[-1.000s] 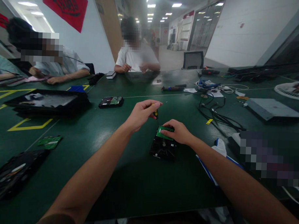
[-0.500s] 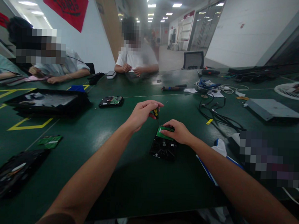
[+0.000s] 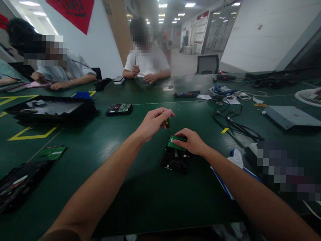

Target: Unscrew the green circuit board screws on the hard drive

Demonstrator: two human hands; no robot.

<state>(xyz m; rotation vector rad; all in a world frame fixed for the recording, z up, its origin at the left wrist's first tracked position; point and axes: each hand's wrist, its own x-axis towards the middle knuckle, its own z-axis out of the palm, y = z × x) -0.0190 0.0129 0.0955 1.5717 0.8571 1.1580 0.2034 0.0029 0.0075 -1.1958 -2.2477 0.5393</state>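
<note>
A black hard drive (image 3: pixel 175 159) lies on the dark green table (image 3: pixel 147 197) in front of me, with a green circuit board (image 3: pixel 177 142) at its far end. My right hand (image 3: pixel 191 141) rests on that board, fingers curled over its edge. My left hand (image 3: pixel 152 123) is closed around a small screwdriver with a yellow and black handle (image 3: pixel 166 123), held upright just behind the board's left corner.
Another hard drive (image 3: pixel 119 109) and a black tray (image 3: pixel 49 109) lie at the left. A loose green board (image 3: pixel 52 152) and a dark device (image 3: pixel 14 187) are near left. Cables (image 3: pixel 228 124), a grey box (image 3: pixel 290 118) sit right. Two people sit across the table.
My left hand's fingers have shifted slightly around the screwdriver handle, covering more of it. My right hand and the drive stay where they were.
</note>
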